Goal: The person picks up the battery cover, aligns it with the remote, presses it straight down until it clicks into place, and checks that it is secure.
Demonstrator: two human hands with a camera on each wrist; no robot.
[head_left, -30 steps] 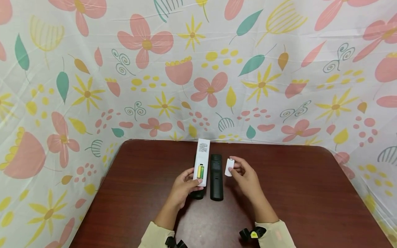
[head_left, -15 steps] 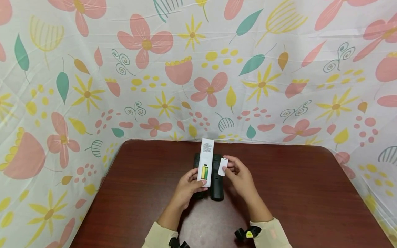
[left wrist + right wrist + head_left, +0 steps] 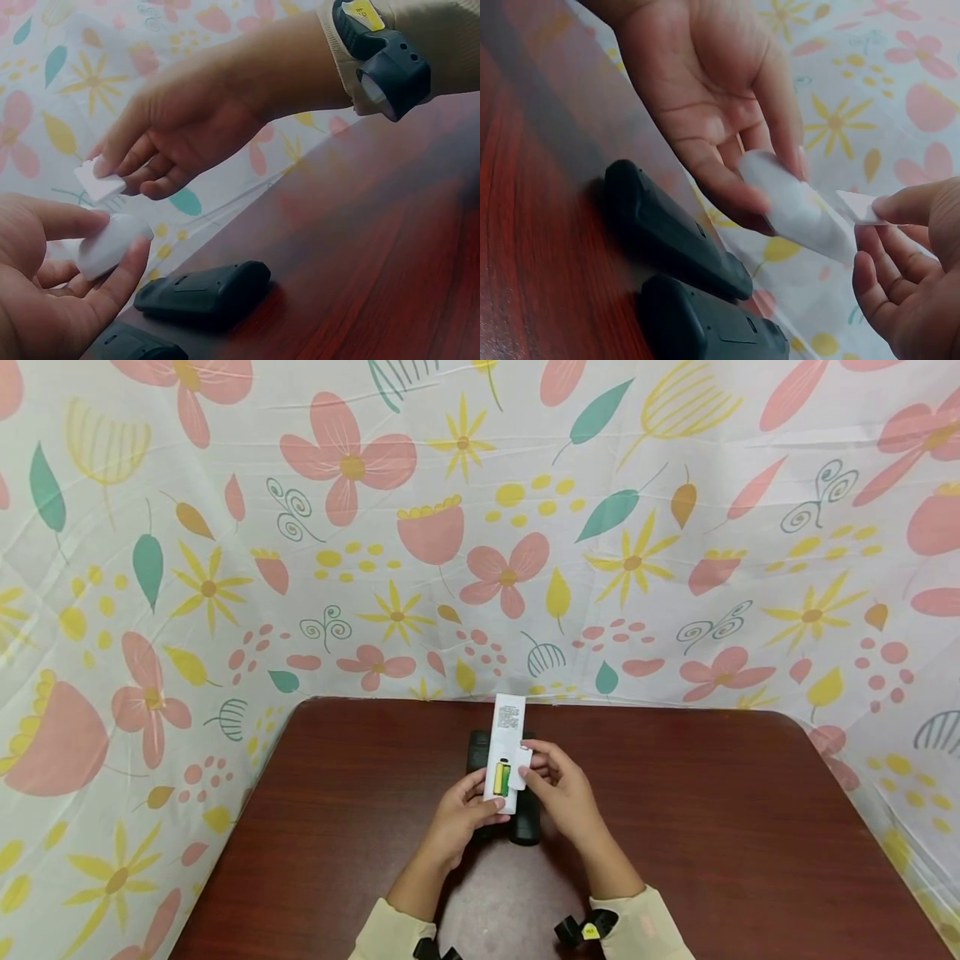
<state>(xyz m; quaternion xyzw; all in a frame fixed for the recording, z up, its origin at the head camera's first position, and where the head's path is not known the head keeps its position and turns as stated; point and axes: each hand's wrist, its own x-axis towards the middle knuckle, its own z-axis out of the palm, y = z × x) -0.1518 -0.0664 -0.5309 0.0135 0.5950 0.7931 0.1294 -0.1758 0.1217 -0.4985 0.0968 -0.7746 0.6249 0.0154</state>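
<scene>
My left hand (image 3: 459,817) grips the lower end of a white remote control (image 3: 508,717), held up with its back toward me. In its uncovered battery compartment lie green-and-yellow batteries (image 3: 501,779). The fingers and thumb of my right hand (image 3: 568,795) pinch a small white battery cover (image 3: 522,762). In the head view that cover overlaps the right edge of the remote beside the batteries. Both wrist views show a gap between the cover (image 3: 99,182) and the remote (image 3: 799,206).
Two black remote controls lie side by side on the dark red-brown table (image 3: 712,810) beneath the hands: the left one (image 3: 478,750) and the right one (image 3: 527,823), both partly hidden. A flower-printed cloth (image 3: 510,635) hangs behind the table.
My right hand has brought the battery cover leftward to the white remote's edge. My left hand has shifted the remote slightly to the right.
</scene>
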